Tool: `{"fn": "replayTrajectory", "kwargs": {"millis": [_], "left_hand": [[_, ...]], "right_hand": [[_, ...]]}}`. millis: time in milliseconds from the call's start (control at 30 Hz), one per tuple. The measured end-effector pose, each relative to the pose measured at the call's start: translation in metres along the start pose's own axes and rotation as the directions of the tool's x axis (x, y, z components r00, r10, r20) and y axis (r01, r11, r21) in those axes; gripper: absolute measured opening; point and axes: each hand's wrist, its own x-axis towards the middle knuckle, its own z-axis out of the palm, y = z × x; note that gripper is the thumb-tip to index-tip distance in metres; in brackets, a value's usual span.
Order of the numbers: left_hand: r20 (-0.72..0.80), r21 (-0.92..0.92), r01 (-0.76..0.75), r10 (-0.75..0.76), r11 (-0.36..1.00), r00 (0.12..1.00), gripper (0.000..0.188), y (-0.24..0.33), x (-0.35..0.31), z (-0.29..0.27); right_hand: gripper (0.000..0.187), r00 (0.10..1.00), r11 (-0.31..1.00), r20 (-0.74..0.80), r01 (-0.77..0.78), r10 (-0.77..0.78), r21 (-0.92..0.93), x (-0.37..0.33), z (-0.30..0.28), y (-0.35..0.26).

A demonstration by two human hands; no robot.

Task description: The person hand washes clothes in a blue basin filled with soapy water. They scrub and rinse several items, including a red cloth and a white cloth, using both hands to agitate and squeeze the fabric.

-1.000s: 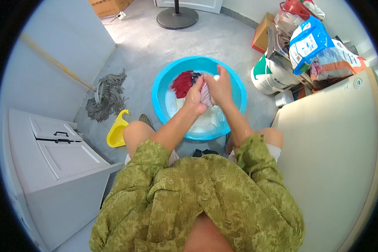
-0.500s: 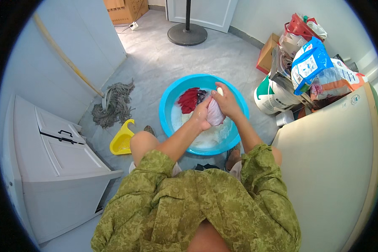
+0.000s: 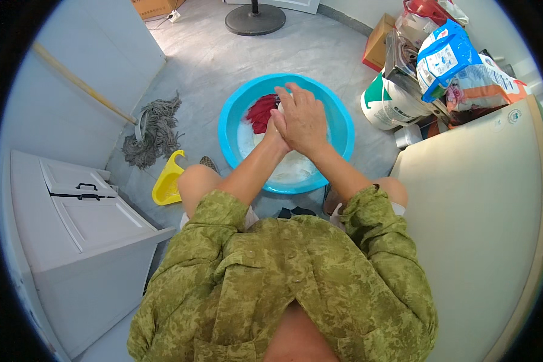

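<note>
White object (image 3: 280,107) shows beside the extended fingers (image 3: 300,96) of the right hand (image 3: 306,125), overlapping the left hand (image 3: 275,133); neither hand's grip can be determined. Red cloth (image 3: 260,114) lies left of the fingers, inside the blue basin (image 3: 342,136) below.

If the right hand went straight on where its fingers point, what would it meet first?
Probably the far wall of the blue basin, though the right hand might pass over it; the hand's height is unclear.
</note>
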Motion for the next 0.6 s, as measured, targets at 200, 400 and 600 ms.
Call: {"fn": "replayTrajectory", "kwargs": {"millis": [200, 400, 600], "left_hand": [[0.001, 0.14, 0.065, -0.066, 0.988, 0.998, 0.04, -0.002, -0.002, 0.007], [-0.027, 0.094, 0.016, -0.014, 0.995, 1.0, 0.044, -0.006, 0.011, -0.01], [0.117, 0.122, 0.154, -0.169, 0.98, 0.979, 0.04, 0.002, 0.003, -0.01]], "right_hand": [[0.053, 0.911, 0.851, 0.078, -0.406, 0.404, 0.333, 0.015, 0.01, 0.052], [0.056, 0.985, 0.98, 0.035, -0.172, 0.169, 0.103, 0.0, 0.003, 0.009], [0.049, 0.7, 0.297, 0.488, -0.685, 0.521, 0.666, 0.005, 0.014, 0.068]]}}
